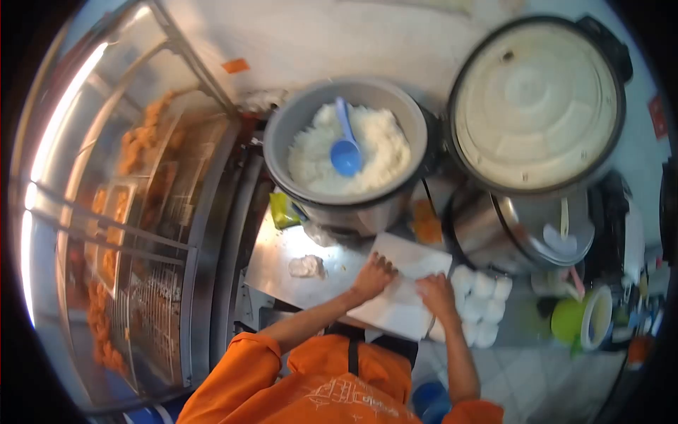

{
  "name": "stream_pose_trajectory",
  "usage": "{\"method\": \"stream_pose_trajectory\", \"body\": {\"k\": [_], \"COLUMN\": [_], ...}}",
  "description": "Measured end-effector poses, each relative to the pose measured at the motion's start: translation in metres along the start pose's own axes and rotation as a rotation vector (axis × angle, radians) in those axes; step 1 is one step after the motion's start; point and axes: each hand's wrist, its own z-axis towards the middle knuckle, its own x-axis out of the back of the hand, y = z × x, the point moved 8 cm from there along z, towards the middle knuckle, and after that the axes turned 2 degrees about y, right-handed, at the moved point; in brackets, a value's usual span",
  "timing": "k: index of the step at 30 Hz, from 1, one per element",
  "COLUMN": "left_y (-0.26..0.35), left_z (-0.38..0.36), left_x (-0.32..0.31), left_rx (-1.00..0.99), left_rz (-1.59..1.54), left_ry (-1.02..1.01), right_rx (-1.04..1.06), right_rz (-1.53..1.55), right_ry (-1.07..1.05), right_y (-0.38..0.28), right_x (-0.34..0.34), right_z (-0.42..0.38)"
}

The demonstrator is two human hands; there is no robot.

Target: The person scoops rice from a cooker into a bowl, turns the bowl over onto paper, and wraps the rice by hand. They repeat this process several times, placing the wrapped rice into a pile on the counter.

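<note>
Through my head view, the glass case [189, 297] stood left of the cooker [357, 218], and the steel bench [272, 261] ran along its near side. The white paper [395, 311] lay flat on the near side of the cooker, a little to its right, with the white bundles [484, 311] farther right, close beside the paper.

Handling that paper well, I judged, called for light, even fingertip pressure: one hand to steady it, the other to work near the edge, without dragging or creasing the sheet or nudging the bundles.

My left forearm slanted inward from a wide elbow; my right rose more steeply, angled toward the cooker. Both wrists hung over the near side, palms down. My left hand [374, 277] had bent, slightly parted fingers over the paper; my right hand [436, 293] curled inward near its right edge. Neither was a clenched fist, but I could not tell whether either pinched the sheet. The small lump [306, 266] sat nearer than the cooker, left of my left hand.
</note>
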Motion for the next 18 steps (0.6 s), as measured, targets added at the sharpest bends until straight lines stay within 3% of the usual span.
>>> {"method": "stream_pose_trajectory", "body": {"k": [4,6,9,11,14,16,18], "left_y": [-0.013,-0.027,-0.039,-0.041,-0.049,-0.061,-0.066], "left_z": [-0.009,-0.011,-0.012,-0.012,-0.011,-0.012,-0.011], "left_x": [0.007,0.024,0.029,0.035,0.040,0.021,0.019], "left_rx": [0.101,0.172,0.165,0.178,0.224,0.396,0.369], "left_rz": [-0.155,-0.353,-0.462,-0.516,-0.583,-0.750,-0.753], "left_ry": [0.090,0.113,0.195,0.223,0.258,0.175,0.227], "right_rx": [0.054,0.092,0.030,-0.135,-0.139,-0.132,-0.175], "right_rz": [0.022,0.178,0.346,0.545,0.497,0.440,0.350], "right_ry": [0.115,0.303,0.211,-0.008,-0.073,-0.025,-0.020], "right_y": [0.027,0.013,0.027,0.041,0.040,0.046,0.052], "right_x": [0.005,0.040,0.034,0.010,0.016,0.016,0.017], "right_z": [0.003,0.003,0.012,0.012,0.021,0.022,0.023]}}
